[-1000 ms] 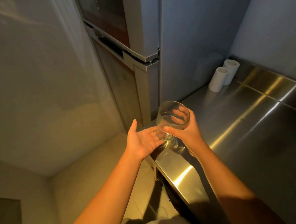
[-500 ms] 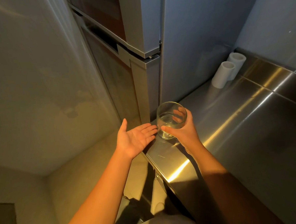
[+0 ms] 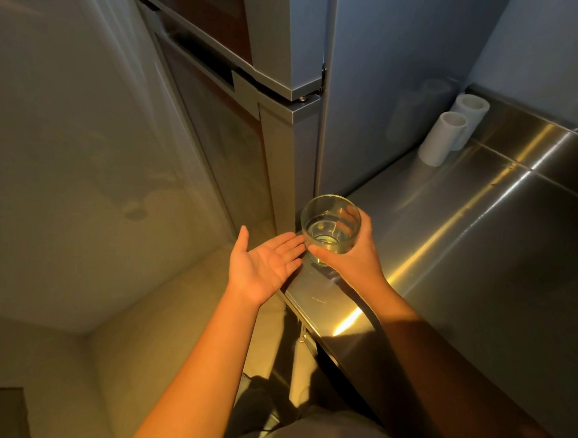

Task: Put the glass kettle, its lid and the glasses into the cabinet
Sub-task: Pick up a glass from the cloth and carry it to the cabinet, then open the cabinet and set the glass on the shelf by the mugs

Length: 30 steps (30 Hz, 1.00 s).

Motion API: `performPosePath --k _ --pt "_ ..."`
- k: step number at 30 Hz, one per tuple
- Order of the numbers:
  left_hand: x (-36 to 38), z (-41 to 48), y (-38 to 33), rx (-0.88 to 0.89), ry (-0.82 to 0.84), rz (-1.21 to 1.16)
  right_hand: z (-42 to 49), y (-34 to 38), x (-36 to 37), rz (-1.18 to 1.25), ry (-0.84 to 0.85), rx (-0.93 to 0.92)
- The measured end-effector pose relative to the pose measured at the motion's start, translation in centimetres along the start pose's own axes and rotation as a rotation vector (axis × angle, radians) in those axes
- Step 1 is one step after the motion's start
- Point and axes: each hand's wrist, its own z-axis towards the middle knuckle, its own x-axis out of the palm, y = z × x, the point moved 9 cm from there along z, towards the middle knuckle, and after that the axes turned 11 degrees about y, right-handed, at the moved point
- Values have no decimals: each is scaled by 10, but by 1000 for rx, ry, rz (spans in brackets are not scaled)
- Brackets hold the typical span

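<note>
A clear drinking glass (image 3: 331, 226) stands upright at the left end of the steel counter (image 3: 466, 243), and my right hand (image 3: 351, 254) grips it from the right, thumb in front and fingers behind. My left hand (image 3: 263, 265) lies palm up with straight fingers just left of the glass, fingertips close to its base and holding nothing. The kettle and its lid are out of view.
A tall grey fridge (image 3: 306, 67) rises right behind the glass. Two white cylinders (image 3: 444, 137) stand at the counter's back corner. A pale wall (image 3: 77, 163) and floor lie to the left. The counter's front edge (image 3: 319, 317) runs below my hands.
My right hand has lowered the glass from above the counter's corner and turned it upright. My left hand stays open beside it, slightly lower and further left.
</note>
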Motion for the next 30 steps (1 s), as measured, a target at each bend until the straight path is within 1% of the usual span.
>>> performPosePath --k 4,6,9,11,13,15,16,17,18,19,21,23,25,30 --pt "-1 -2 1 17 19 3 -1 1 1 -9 21 6" --pt "0 -4 -1 33 25 44 -2 1 1 -32 39 14" --pt "8 -10 -11 111 -13 252 -7 2 -4 -51 65 33" --pt "20 -19 -23 204 -82 525 -12 6 -7 -86 88 35" --pt "37 -34 -41 335 -184 918 -17 17 -11 -190 100 9" --pt "61 -48 -53 445 -234 1446 -21 34 -12 -372 107 -47" --pt "74 -53 -53 467 -229 1720 -22 42 -9 -493 121 -69" --pt "84 -55 -51 480 -215 1939 -23 49 -5 -625 139 -82" --pt "91 -57 -49 483 -201 2093 -24 56 0 -748 154 -89" --pt "97 -58 -49 475 -198 2192 -24 62 4 -850 165 -94" --pt "103 -59 -50 441 -224 2307 -25 73 14 -1000 175 -103" --pt "106 -61 -55 416 -263 2401 -25 81 24 -1089 190 -98" --pt "104 -64 -62 388 -290 2453 -24 88 35 -1135 204 -94" --pt "88 -73 -89 335 -337 2454 -17 107 67 -1156 258 -123"
